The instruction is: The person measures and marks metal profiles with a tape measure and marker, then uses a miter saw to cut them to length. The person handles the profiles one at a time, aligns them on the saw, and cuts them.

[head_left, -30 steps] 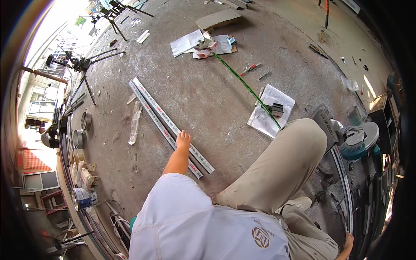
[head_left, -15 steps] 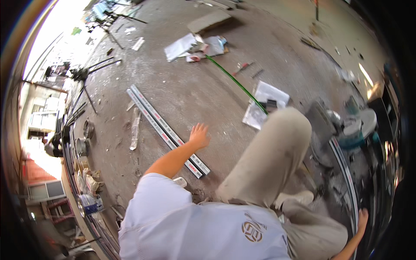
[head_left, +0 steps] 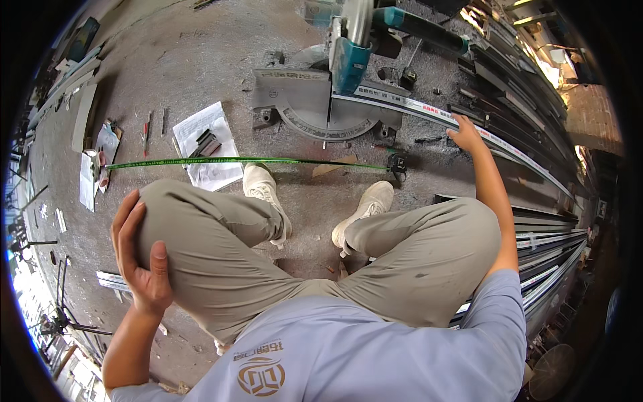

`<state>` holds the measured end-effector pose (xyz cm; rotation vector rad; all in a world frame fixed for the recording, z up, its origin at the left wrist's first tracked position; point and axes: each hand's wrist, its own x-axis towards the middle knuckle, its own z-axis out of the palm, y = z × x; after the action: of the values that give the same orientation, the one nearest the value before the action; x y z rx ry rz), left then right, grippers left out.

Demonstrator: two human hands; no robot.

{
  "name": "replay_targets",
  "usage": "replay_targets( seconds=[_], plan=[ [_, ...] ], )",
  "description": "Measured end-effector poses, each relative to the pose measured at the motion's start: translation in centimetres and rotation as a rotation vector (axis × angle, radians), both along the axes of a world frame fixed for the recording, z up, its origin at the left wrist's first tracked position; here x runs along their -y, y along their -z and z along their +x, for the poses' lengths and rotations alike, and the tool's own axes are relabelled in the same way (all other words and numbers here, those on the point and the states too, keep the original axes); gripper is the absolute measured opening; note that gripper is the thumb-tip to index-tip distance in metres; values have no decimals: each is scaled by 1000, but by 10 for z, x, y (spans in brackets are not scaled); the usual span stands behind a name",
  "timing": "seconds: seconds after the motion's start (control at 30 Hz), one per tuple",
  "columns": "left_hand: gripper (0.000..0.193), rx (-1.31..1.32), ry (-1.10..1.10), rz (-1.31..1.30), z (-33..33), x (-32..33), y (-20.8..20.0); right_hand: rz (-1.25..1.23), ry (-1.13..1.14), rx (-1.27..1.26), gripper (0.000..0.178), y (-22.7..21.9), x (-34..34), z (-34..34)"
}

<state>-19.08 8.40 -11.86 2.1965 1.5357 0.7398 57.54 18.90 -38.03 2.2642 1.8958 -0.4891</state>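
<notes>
My right hand (head_left: 467, 134) grips a long white-and-dark metal profile (head_left: 429, 112), thumb on its near edge. The profile's left end lies on the grey base (head_left: 288, 100) of a mitre saw, under the teal saw head (head_left: 351, 63). Its other end runs off to the right. My left hand (head_left: 142, 254) is beside my left knee, fingers apart, holding nothing. A green tape measure blade (head_left: 268, 160) stretches across the floor in front of my shoes, its black case (head_left: 398, 165) at the right end.
Papers (head_left: 207, 144) with short dark profile pieces lie left of the saw. A red pen-like tool (head_left: 145, 137) is beyond them. Many long profiles (head_left: 536, 241) are stacked at my right. Two white profiles (head_left: 112, 280) lie by my left elbow. Tripod legs (head_left: 87, 328) stand at lower left.
My view has swung right toward the saw. My left hand has come away from the two floor profiles to my left knee. My right hand is now closer to the saw, on the profile.
</notes>
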Motion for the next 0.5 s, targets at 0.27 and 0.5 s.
replay_targets(
  seconds=[0.27,0.5],
  plan=[
    [51,-30,-93,-75,10,-17,3,52,-40,171,73,63,-24,27],
    [53,21,-136,-115,21,-36,12,-87,-387,81,59,32,-47,-26]
  ],
)
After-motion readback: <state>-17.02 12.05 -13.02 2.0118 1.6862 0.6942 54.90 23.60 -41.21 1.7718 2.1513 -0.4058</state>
